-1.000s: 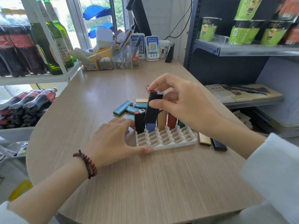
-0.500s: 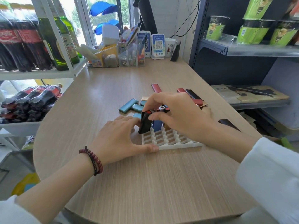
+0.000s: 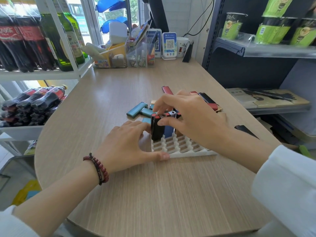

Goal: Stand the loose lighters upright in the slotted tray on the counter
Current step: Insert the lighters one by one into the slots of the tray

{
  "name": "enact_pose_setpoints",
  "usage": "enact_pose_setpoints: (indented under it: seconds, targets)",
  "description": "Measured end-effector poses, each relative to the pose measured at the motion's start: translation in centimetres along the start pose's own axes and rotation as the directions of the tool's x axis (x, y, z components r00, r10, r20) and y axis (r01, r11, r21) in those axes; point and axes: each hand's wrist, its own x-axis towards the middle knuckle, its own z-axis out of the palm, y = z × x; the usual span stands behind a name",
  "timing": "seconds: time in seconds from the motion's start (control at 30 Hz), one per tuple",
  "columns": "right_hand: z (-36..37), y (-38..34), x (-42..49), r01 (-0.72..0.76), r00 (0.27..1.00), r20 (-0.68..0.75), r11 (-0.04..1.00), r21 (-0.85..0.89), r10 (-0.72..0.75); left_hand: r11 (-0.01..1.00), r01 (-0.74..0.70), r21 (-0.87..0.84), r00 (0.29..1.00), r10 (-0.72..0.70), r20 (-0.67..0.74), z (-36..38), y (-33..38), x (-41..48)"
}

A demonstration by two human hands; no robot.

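Note:
A white slotted tray (image 3: 177,148) lies on the wooden counter (image 3: 153,194). Black lighters (image 3: 156,128) with red tops stand upright in its far left slots, with a blue lighter (image 3: 168,131) beside them. My right hand (image 3: 189,117) pinches the top of a black lighter that sits in a slot. My left hand (image 3: 126,144) rests flat on the counter, its thumb against the tray's front left corner. Loose teal lighters (image 3: 136,109) lie behind the tray; red (image 3: 167,90) and black (image 3: 207,98) ones lie farther back. My right hand hides the tray's far right slots.
A black lighter (image 3: 245,130) lies near the counter's right edge. Clear organiser boxes (image 3: 123,55) and QR code stands (image 3: 169,45) line the counter's far end. A white rack with bottles (image 3: 39,40) stands at the left, dark shelving (image 3: 261,48) at the right.
My right hand has lowered the black lighter from above the tray down into a far left slot. My left hand has stayed at the tray's corner.

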Motion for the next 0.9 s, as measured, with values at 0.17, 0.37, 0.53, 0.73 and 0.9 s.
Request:
enact_pose_setpoints:
  seconds: [0.17, 0.37, 0.53, 0.73, 0.9]
  targets:
    - [0.1, 0.0, 0.0, 0.016, 1.000, 0.021, 0.997, -0.076, -0.014, 1.000, -0.007, 0.006, 1.000, 0.007, -0.004, 0.1, -0.2, 0.1]
    - [0.1, 0.2, -0.3, 0.006, 0.997, 0.080, 0.996, -0.086, 0.001, 1.000, -0.010, 0.003, 1.000, 0.010, 0.002, 0.3, -0.4, 0.2]
    - [-0.4, 1.4, -0.7, -0.043, 0.990, 0.126, 0.981, -0.189, 0.068, 1.000, -0.015, -0.005, 1.000, 0.015, -0.003, 0.4, -0.7, 0.2]
    - [-1.4, 3.4, -1.9, -0.167, 0.972, 0.131, 0.966, -0.199, 0.195, 1.000, 0.003, 0.025, 1.000, -0.002, -0.004, 0.4, -0.7, 0.1]
    - [-2.5, 5.0, -2.9, -0.231, 0.955, 0.124, 0.936, -0.266, 0.271, 0.999, 0.013, 0.044, 1.000, -0.013, -0.014, 0.3, -0.6, 0.2]
